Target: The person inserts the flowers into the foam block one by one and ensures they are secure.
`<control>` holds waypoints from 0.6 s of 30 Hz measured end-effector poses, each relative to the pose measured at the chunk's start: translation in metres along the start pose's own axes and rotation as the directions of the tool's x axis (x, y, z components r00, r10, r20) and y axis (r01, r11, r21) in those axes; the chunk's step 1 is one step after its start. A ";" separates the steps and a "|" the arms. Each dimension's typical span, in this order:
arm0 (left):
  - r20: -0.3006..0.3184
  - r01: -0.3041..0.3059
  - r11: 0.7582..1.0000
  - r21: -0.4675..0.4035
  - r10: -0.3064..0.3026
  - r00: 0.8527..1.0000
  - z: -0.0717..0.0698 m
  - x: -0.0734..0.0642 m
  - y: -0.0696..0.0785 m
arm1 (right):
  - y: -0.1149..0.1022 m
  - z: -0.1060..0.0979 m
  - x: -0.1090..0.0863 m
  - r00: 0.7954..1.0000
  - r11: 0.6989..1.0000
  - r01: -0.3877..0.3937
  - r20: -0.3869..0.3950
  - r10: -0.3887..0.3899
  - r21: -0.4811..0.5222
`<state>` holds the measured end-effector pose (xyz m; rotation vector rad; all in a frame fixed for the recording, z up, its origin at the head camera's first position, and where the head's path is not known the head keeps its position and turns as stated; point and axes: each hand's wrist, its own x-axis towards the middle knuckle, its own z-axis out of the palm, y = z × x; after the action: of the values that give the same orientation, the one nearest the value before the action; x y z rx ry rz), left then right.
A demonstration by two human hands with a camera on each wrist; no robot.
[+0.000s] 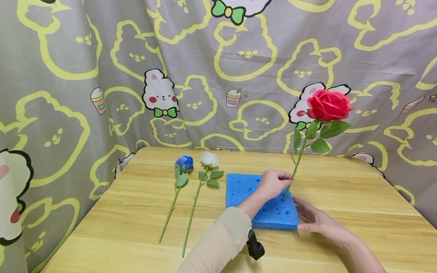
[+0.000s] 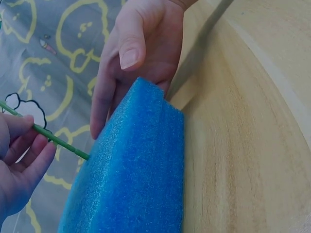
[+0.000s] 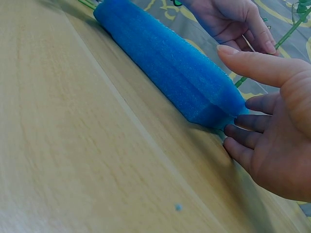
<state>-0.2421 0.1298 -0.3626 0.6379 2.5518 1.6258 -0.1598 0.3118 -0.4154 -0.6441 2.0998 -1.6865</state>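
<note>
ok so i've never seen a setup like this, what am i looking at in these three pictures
There's no machine here, just a person's bare hands. The wide picture is taken from the head, looking forward and down; the other two are from the left and right wrists. The left hand pinches the stem of a red rose, whose lower end meets the top of a blue foam block. The right hand is at the block's right side. Farther left, a blue rose and a white rose lie on the wooden table.
</note>
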 end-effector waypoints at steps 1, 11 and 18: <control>0.000 0.000 1.000 0.001 0.000 1.000 0.000 0.000 0.000 | 0.000 0.000 0.000 1.000 1.000 0.000 -0.001 0.000 0.000; -0.017 0.004 1.000 -0.014 -0.004 1.000 0.001 0.000 -0.001 | 0.000 0.000 0.001 1.000 1.000 0.014 0.007 -0.014 0.000; -0.018 -0.002 1.000 -0.021 0.001 1.000 0.001 0.001 -0.002 | 0.002 0.000 0.001 1.000 1.000 0.021 0.009 -0.021 0.016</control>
<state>-0.2431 0.1299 -0.3647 0.6265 2.5436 1.6646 -0.1611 0.3115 -0.4173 -0.6698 2.0784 -1.7062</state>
